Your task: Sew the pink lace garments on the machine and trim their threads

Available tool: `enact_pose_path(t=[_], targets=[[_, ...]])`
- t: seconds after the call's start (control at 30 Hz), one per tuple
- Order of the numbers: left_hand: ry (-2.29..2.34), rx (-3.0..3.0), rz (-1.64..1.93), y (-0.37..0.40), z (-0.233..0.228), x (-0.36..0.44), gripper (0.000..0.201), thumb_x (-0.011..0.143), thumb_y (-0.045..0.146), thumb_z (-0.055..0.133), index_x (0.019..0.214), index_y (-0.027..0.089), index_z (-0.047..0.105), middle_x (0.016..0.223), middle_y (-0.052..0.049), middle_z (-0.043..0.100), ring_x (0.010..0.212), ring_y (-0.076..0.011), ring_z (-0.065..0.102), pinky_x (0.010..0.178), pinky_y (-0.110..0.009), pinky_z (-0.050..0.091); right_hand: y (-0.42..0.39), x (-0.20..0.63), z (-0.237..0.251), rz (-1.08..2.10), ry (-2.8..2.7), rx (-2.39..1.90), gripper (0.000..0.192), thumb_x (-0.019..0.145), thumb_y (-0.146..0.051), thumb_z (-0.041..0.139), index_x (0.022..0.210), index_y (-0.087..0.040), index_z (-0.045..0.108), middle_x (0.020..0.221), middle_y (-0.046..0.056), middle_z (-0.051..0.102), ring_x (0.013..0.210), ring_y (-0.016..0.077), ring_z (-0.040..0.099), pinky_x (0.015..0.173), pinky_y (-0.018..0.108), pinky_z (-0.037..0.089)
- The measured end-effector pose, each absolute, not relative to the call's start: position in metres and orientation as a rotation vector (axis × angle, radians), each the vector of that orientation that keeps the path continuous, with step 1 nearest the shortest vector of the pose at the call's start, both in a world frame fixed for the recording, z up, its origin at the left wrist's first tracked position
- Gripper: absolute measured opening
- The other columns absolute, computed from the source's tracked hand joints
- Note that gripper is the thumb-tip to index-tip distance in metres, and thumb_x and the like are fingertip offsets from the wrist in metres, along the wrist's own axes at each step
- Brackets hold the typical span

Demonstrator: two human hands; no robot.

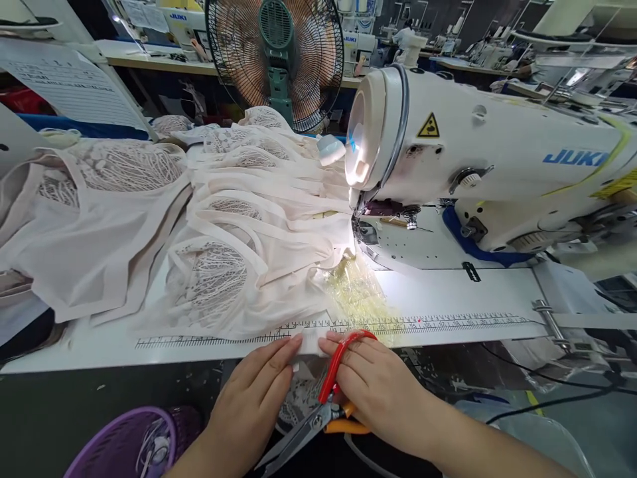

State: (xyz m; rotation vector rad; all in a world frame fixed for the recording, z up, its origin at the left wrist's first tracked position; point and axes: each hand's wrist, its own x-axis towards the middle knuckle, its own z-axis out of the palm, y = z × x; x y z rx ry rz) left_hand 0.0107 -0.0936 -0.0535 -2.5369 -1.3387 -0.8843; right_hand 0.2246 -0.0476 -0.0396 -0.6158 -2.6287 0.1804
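Observation:
At the table's front edge, my left hand (251,392) pinches one end of a short white fabric strip (311,343), fingers pressed together. Across from it, my right hand (381,388) has its fingertips at the strip's other side. Hooked in the right hand is a pair of scissors (316,421) with red and orange handles, its blades pointing down and left. The strip lies against a printed ruler scale (428,324) along the edge. Beyond my hands, beige lace-panelled bras (219,275) run in a row toward the needle of the sewing machine (462,143).
More beige bras (99,245) lie piled at the left. A fan (276,60) stands behind the table. Yellowish clear film (361,292) sits under the needle area. A purple basket (124,438) is below left, and a small black metal piece (470,271) lies on the table.

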Motion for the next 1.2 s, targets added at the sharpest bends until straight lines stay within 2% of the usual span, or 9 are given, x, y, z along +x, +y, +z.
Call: enact_pose_path(t=[0.2,0.43,0.7,0.87,1.2], targets=[[-1.344,-2.515,-0.924,-0.090,-0.047,0.012,0.020,0.087,0.004,0.041,0.087,0.012,0.059,0.106,-0.013,0.069,0.101,-0.0214,0.060,0.083,-0.034,0.052,-0.045,0.225,-0.038,0.183,-2.650,-0.601,0.027,0.094,-0.020,0.041,0.107,-0.006,0.060,0.117,0.012,0.062,0.114,0.0218,0.052,0.101,0.035,0.039],[-1.293,-2.496,-0.933,-0.085,-0.042,0.011,0.019,0.085,0.003,0.043,0.084,0.014,0.058,0.099,-0.013,0.070,0.096,-0.0198,0.063,0.081,-0.032,0.053,-0.044,0.225,-0.036,0.179,-2.621,-0.591,0.023,0.093,-0.019,0.042,0.100,-0.008,0.062,0.118,0.011,0.062,0.115,0.0196,0.052,0.102,0.033,0.039],[-1.255,-2.541,-0.927,-0.082,-0.044,0.006,0.016,0.083,0.002,0.046,0.085,0.013,0.059,0.102,-0.014,0.070,0.097,-0.0215,0.062,0.082,-0.034,0.053,-0.039,0.226,-0.036,0.179,-2.637,-0.585,0.025,0.091,-0.019,0.046,0.109,-0.006,0.058,0.119,0.012,0.061,0.117,0.0204,0.050,0.104,0.032,0.038],[-1.261,-2.518,-0.938,-0.084,-0.044,0.008,0.017,0.082,0.000,0.047,0.085,0.013,0.058,0.100,-0.014,0.070,0.098,-0.0216,0.062,0.082,-0.034,0.053,-0.038,0.226,-0.037,0.201,-2.615,-0.566,0.021,0.091,-0.017,0.047,0.103,-0.007,0.061,0.120,0.011,0.060,0.116,0.0206,0.051,0.106,0.032,0.036],[-1.318,-2.514,-0.924,-0.085,-0.043,0.011,0.018,0.084,0.002,0.044,0.085,0.014,0.058,0.100,-0.012,0.070,0.098,-0.0197,0.062,0.083,-0.033,0.052,-0.039,0.226,-0.035,0.238,-2.624,-0.581,0.024,0.093,-0.016,0.039,0.099,-0.009,0.061,0.120,0.011,0.061,0.115,0.0197,0.052,0.101,0.034,0.041]])
